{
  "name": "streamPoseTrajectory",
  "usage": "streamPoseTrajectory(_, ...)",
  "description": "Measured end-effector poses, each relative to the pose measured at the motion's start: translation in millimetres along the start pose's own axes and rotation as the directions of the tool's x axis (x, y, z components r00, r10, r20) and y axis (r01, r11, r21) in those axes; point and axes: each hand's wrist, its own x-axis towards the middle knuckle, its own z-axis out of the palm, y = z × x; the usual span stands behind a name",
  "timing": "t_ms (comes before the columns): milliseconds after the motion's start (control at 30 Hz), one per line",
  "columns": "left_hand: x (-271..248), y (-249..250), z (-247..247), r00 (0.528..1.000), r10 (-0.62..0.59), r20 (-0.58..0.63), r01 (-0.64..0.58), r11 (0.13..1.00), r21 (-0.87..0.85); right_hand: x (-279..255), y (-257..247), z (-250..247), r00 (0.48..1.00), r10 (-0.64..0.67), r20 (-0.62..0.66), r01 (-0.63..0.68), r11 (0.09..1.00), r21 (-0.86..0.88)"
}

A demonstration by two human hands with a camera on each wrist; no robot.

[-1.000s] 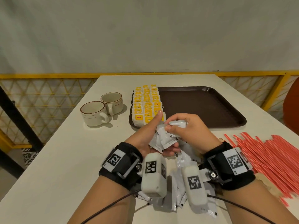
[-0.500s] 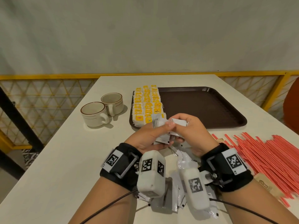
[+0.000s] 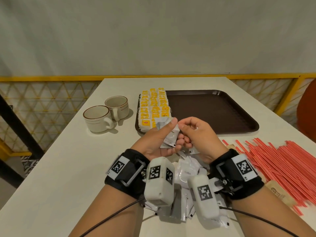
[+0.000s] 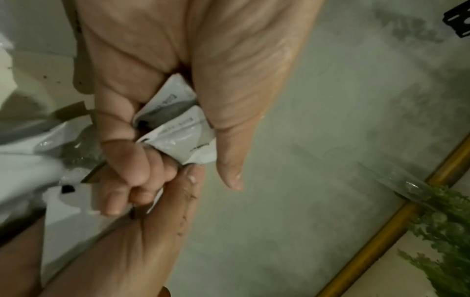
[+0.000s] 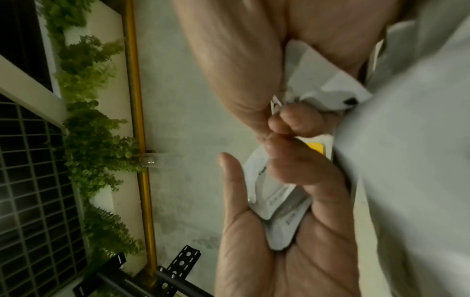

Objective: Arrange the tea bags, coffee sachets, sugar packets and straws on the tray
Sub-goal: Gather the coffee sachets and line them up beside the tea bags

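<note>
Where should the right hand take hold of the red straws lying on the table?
A judgement: take the red straws near mid-length, coming from above with fingers across their run. They lie flat, roughly parallel and slanting away from the tray, so a wrap across them gathers several at once. The right hand is curled, apparently on a white coffee sachet, so it must first let go.

The head view is evenly and softly lit from above, with pale short shadows to the right of the 2 cups (image 3: 106, 113) and faint sheen on the brown tray (image 3: 222, 113). Its wide lens bows the yellow railing (image 3: 51, 78) and stretches the forearms at the bottom edge. Both wrist views are dimmer, grainy and greenish. Nearby white packets smear into blur, the foliage (image 5: 96, 144) is soft, and straight edges curve outward.
</note>
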Motion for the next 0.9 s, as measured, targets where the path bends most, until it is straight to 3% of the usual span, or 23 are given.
streamPoseTrajectory(67, 0.7, 0.3, -0.9, 0.999, 0.02, -0.048, -0.02, 1.0, 0.004, 0.9, 0.0, -1.3, 1.0, -0.022, -0.016, 0.021, 0.999, -0.043)
streamPoseTrajectory(167, 3.0, 6.2, -7.5, 0.98, 0.092, -0.176, -0.117, 0.984, -0.136, 0.0, -7.7, -10.1, 0.999, -0.053, -0.007, 0.052, 0.985, -0.162)
streamPoseTrajectory(267, 4.1, 12.8, -17.0, 0.975, 0.083, -0.206, -0.136, 0.957, -0.256, -8.4, -27.8, -22.4, 0.985, -0.07, 0.155, 0.119, 0.935, -0.333)
streamPoseTrajectory(333, 3.9, 13.5, -19.3, 0.977, 0.071, -0.2, -0.127, 0.95, -0.284, -14.4, -41.3, -26.7, 0.949, -0.064, 0.308, 0.222, 0.829, -0.514)
streamPoseTrajectory(400, 3.9, 13.1, -19.3, 0.975, 0.09, -0.205, -0.15, 0.942, -0.3, -18.0, -46.6, -25.1, 0.898, 0.042, 0.439, 0.313, 0.64, -0.702)
streamPoseTrajectory(467, 3.4, 14.1, -18.9, 0.973, 0.106, -0.205, -0.168, 0.934, -0.316, -22.1, -44.1, -21.0, 0.857, 0.184, 0.481, 0.355, 0.466, -0.81)
streamPoseTrajectory(600, 2.5, 15.5, -19.4, 0.975, 0.09, -0.203, -0.153, 0.935, -0.319, -27.4, -31.9, -17.8, 0.824, 0.33, 0.46, 0.376, 0.288, -0.881)
streamPoseTrajectory(767, 0.7, 13.4, -15.4, 0.976, 0.054, -0.211, -0.112, 0.955, -0.274, -28.6, -30.0, -17.1, 0.835, 0.315, 0.451, 0.373, 0.279, -0.885)
streamPoseTrajectory(900, 0.2, 14.0, -16.3, 0.982, 0.032, -0.187, -0.086, 0.955, -0.284, -26.3, -32.3, -21.1, 0.822, 0.355, 0.444, 0.338, 0.323, -0.884)
